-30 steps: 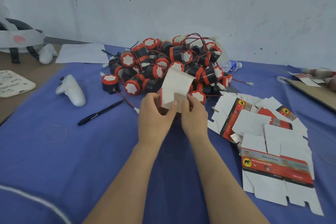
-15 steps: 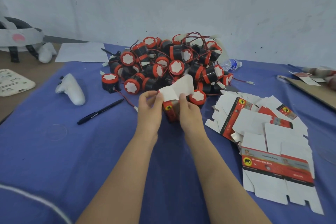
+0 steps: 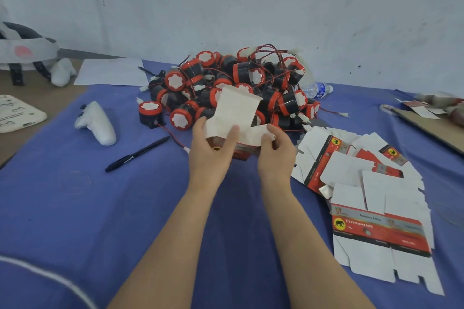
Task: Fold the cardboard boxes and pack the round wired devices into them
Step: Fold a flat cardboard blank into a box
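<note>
A small red and white cardboard box [image 3: 234, 113] sits between my hands at the table's middle, its white flaps standing open toward the pile. My left hand [image 3: 213, 150] grips the box body, thumb over a flap. A side flap is pinched by my right hand [image 3: 275, 150]. Behind the box lies a heap of round black and red wired devices [image 3: 233, 88]. One device [image 3: 150, 114] stands apart at the heap's left. Flat unfolded boxes [image 3: 371, 195] are spread to the right.
A black pen [image 3: 136, 154] and a white controller [image 3: 96, 123] lie left on the blue cloth [image 3: 75, 208]. A white sheet [image 3: 113, 71] and a headset [image 3: 22, 52] sit far left. A water bottle [image 3: 317, 89] lies behind the heap. Brown cardboard [image 3: 434, 125] is far right.
The box has turned in my hands. Its flaps have swung open upward, and my right hand has shifted right onto a side flap.
</note>
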The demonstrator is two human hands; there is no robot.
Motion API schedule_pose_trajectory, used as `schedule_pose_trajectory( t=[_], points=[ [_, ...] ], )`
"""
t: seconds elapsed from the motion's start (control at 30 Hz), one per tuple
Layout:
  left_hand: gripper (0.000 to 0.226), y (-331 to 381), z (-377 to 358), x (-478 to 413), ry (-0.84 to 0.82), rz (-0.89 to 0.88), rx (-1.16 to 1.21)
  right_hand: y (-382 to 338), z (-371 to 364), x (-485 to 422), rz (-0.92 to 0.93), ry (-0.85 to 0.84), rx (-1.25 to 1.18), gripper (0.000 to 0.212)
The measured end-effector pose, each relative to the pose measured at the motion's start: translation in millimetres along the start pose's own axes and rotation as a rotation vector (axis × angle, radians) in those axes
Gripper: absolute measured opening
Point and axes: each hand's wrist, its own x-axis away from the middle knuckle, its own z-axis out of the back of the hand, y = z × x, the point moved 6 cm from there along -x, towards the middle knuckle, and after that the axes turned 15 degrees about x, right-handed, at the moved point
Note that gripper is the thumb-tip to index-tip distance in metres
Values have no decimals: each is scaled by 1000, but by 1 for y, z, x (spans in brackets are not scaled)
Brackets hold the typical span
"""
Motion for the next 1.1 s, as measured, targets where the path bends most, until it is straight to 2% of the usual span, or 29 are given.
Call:
schedule_pose_trajectory(
  t=[0.03, 0.1, 0.2, 0.3, 0.37, 0.47, 0.53, 0.63, 0.7, 0.77, 0.87, 0.93, 0.97, 1.03, 1.1],
  points=[
    [56, -1, -1, 0, -4, -4, 46, -2, -1, 1, -6, -12, -44, 28],
    [62, -4, 3, -1, 42, 44, 225, -7, -8, 4, 29, -77, -77, 25],
    [55, -6, 8, -7, 84, 96, 451, -17, -26, 14, 127, -263, -22, 34],
    [52, -1, 13, -10, 123, 56, 477, -19, -37, 17, 148, -406, -6, 39],
    [64, 0, 20, -10, 197, 33, 470, -18, -35, 14, 158, -369, 60, 37],
    [88, -3, 37, -10, 365, 30, 403, -12, -29, 5, 219, -212, 326, 31],
    [96, -4, 44, -9, 420, 33, 336, -15, -31, -2, 252, -190, 411, 47],
    [100, -3, 42, -9, 416, 19, 263, -19, -47, -15, 243, -297, 592, 61],
    [102, -5, 42, -9, 415, 12, 230, -15, -58, -20, 202, -371, 769, 62],
    [104, -7, 44, -11, 425, 18, 221, -13, -63, -21, 187, -330, 859, 55],
    [103, -9, 45, -12, 435, 25, 212, -18, -59, -19, 191, -193, 852, 43],
    [101, -10, 44, -11, 434, 24, 206, -20, -51, -18, 192, -130, 776, 36],
    [100, -10, 44, -11, 432, 22, 206, -22, -45, -19, 169, -98, 658, 32],
    [95, -10, 43, -12, 415, 19, 197, -26, -27, -22, 51, -38, 280, 26],
    [92, -11, 39, -13, 379, 15, 173, -30, -10, -25, -109, -39, -199, 28]
  ],
)
